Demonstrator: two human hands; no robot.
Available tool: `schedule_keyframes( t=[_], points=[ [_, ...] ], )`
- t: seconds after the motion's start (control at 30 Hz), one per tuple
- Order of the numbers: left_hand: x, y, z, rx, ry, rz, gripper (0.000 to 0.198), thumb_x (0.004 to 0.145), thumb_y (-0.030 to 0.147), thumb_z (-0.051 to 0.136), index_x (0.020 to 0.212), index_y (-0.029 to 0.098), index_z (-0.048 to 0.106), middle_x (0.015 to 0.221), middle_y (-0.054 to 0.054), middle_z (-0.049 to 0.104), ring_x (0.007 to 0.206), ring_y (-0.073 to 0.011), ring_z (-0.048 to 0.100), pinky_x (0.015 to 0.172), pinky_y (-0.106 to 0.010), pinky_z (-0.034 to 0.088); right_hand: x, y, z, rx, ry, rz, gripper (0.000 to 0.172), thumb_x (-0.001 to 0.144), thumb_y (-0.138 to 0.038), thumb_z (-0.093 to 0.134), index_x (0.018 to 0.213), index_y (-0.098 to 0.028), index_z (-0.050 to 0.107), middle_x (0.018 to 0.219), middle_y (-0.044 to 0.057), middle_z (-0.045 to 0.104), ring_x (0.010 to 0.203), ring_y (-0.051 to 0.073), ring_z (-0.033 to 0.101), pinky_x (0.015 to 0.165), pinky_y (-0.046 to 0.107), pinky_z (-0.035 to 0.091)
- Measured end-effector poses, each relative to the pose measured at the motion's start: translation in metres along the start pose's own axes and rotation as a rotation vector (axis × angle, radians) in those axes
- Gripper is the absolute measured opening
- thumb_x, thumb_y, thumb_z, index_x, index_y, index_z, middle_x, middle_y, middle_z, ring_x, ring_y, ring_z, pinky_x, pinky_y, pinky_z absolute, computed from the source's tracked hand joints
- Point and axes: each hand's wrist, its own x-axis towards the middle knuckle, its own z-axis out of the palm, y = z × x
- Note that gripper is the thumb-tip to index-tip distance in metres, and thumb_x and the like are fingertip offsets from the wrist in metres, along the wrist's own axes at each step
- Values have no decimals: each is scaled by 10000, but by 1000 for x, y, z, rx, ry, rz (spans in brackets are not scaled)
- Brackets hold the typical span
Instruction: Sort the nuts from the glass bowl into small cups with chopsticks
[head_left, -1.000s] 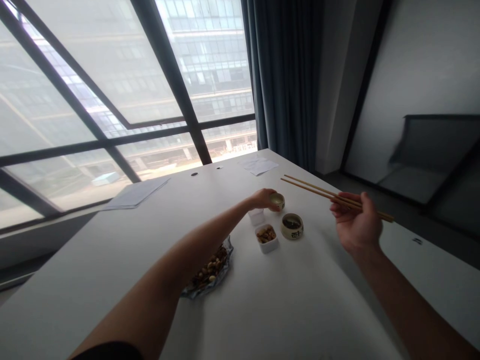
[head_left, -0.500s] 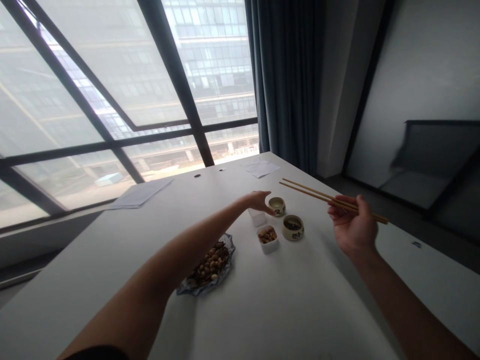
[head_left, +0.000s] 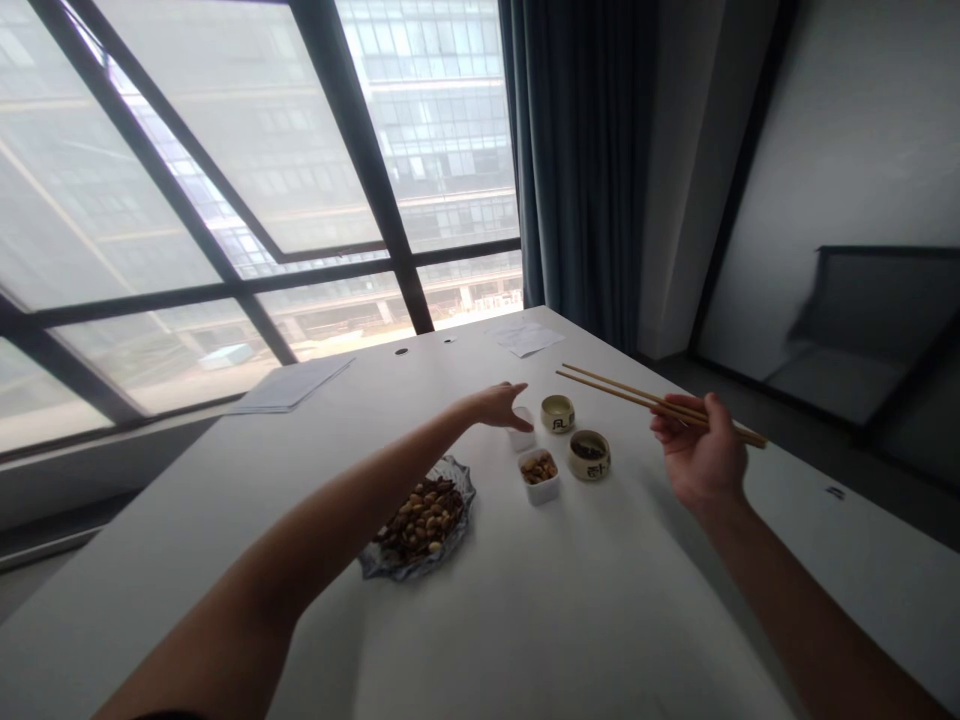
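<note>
My left hand reaches over a small white plastic box, fingers apart and nothing seen in them; whether it touches the box I cannot tell. In my right hand a pair of wooden chopsticks points left, tips raised above the table. A pale ceramic cup with dark lettering stands right of the left hand. In front of it sits a second lettered cup with dark contents. Beside that, another white box holds brown nuts or snacks.
Partly behind my left forearm lies a scalloped glass dish piled with mixed nuts. Loose papers lie at the far end of the white table, and a paper stack at the left by the window. A dark curtain hangs behind.
My left hand has moved left, from the far cup to over the white box, its fingers now off the cup. My right hand keeps the chopsticks almost in place.
</note>
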Motion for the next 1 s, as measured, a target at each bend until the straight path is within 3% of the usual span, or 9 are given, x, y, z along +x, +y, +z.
schedule_keyframes(
  t=[0.13,0.27,0.37,0.43,0.5,0.6,0.8,0.9,1.0],
  points=[
    [-49,16,2,28,85,0,336,1054,328,658,1344,159,633,1333,-130,639,1117,-270,677,927,-472,594,2,-1,-1,6,12,0,451,950,-533,620,737,-146,709,605,74,727,447,149,665,422,224,462],
    [-98,45,39,29,88,17,343,1054,327,658,1355,166,630,1357,-133,629,1142,-277,669,945,-483,587,0,1,0,15,-1,16,450,944,-520,620,731,-135,717,605,86,728,442,145,654,430,224,459],
    [-107,59,63,17,104,6,330,1057,336,651,1344,173,639,1351,-132,634,1137,-274,668,944,-481,590,-2,3,1,13,-22,33,438,936,-487,617,728,-119,731,602,106,729,444,148,654,433,222,456],
    [-102,58,68,-4,128,-14,316,1059,334,649,1330,172,646,1342,-130,639,1127,-269,671,939,-473,591,-3,5,1,7,-33,38,434,934,-480,618,725,-117,732,602,109,730,445,153,655,431,223,455],
    [-96,49,60,-38,149,-28,317,1058,327,651,1332,168,643,1337,-129,640,1119,-266,676,934,-468,593,-4,6,1,0,-36,40,431,939,-470,609,724,-118,736,600,107,730,446,156,655,431,225,460],
    [-105,25,32,-75,166,-19,333,1054,323,659,1341,158,634,1324,-128,644,1105,-266,682,917,-464,600,-4,6,2,-6,-33,49,422,944,-436,588,722,-116,751,593,105,730,448,158,657,436,227,473],
    [-186,-18,-30,34,180,42,370,1037,311,676,1363,153,604,1311,-128,632,1067,-259,684,863,-434,613,-8,1,4,-12,-22,79,436,959,-410,583,688,-117,758,551,89,701,422,142,632,430,218,466],
    [-221,-26,-40,184,155,95,580,864,254,810,1390,187,576,1322,-125,593,1052,-266,675,850,-386,605,-10,1,4,-16,-34,95,456,988,-372,528,693,-116,763,567,97,709,437,147,647,439,221,477],
    [-235,-30,-36,363,107,185,613,817,81,763,1385,256,617,1311,-106,626,1135,-308,641,989,-457,529,-11,2,4,-24,-30,93,464,993,-356,513,689,-110,764,565,102,709,434,148,650,437,220,479]
  ],
)
